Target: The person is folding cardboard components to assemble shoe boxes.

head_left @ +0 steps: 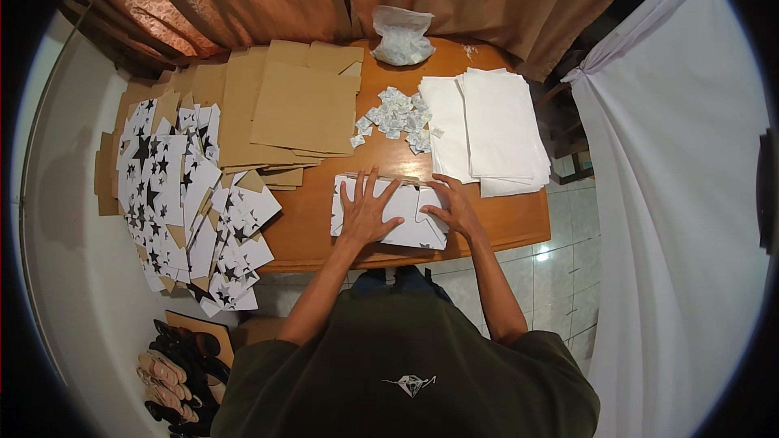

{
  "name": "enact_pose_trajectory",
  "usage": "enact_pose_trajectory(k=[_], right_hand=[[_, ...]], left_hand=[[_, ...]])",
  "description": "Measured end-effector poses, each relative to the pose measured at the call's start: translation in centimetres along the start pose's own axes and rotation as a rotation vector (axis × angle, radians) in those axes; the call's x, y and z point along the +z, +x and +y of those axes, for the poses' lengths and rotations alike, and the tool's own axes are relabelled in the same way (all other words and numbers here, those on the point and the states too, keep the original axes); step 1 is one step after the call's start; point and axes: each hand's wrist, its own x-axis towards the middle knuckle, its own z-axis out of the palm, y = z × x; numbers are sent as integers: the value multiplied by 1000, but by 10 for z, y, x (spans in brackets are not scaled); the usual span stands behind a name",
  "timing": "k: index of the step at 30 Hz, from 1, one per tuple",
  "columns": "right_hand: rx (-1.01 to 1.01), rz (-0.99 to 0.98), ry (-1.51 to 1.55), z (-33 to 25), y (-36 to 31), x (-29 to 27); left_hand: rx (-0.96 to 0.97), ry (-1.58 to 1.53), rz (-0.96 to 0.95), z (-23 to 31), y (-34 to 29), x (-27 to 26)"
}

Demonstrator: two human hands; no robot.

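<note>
A white box (403, 234) with black stars lies at the front edge of the wooden table, brown cardboard showing along its far edge. My left hand (369, 212) presses flat on its left part, fingers spread. At the box's right end rests my right hand (458, 209), thumb on the white top and fingers stretched toward the far right corner, apart from each other. A white flap or panel edge shows between the two hands. Small white-and-green sachets (396, 113) lie in a loose pile beyond the box.
Flat brown cardboard sheets (304, 109) are stacked at the back left. Star-printed box pieces (166, 186) pile up at far left. White sheets (503, 126) lie at right, and a clear plastic bag (403, 39) stands at the back. Shoes (174, 377) sit on the lower left.
</note>
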Motion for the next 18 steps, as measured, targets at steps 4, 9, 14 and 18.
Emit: enact_pose_trajectory(k=[4,9,14,18], right_hand=[[23,30,110,1,-9,-5],[-4,86,145,-8,-13,-25],[91,78,272,-11,-13,-38],[38,92,249,-5,-12,-44]], left_hand=[[-22,-24,-35,2,7,8],[60,62,20,-6,22,3],[98,-1,-81,-1,34,-16],[273,38,-138,-6,50,-21]])
